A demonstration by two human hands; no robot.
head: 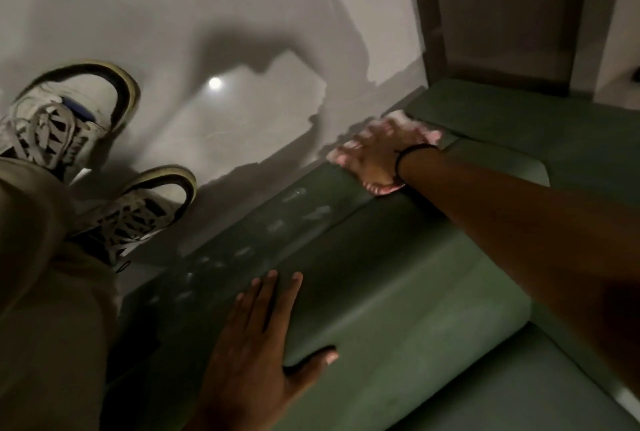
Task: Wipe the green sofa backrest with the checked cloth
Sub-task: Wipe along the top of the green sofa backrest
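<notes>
Green sofa cushion point(398, 292): your right hand point(374, 157) pressed, fingers spread, on a pink cloth point(398, 116) at its far edge; pale smears point(294, 195) ran back along that edge toward your flat, empty left hand point(256, 354).

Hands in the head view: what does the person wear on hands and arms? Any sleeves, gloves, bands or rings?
No gloves on either hand. The right hand has a thin black band around the wrist, and its forearm is bare, with no sleeve as far as the frame shows. The left hand shows no ring, watch or band; its wrist is cut off at the frame edge.
</notes>
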